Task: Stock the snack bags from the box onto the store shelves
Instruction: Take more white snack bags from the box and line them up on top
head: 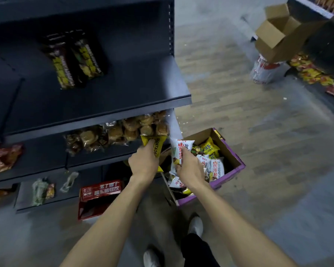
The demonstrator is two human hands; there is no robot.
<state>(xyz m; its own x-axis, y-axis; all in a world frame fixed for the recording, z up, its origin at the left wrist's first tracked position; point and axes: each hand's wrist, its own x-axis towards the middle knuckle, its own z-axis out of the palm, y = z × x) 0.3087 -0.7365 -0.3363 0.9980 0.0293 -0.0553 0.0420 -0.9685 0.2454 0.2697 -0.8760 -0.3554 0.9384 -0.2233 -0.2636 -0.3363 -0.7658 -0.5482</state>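
Seemingly crinkled snack bags (178,151) — yellow, white.

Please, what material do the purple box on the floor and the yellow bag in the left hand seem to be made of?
The purple box looks like printed cardboard: its inner walls and flaps are plain matte brown. The yellow bag, gripped by the left hand, seems to be thin plastic film, slightly glossy; it creases where it is held.

Shop: dark shelving (123,105) with packaged snacks (123,130)
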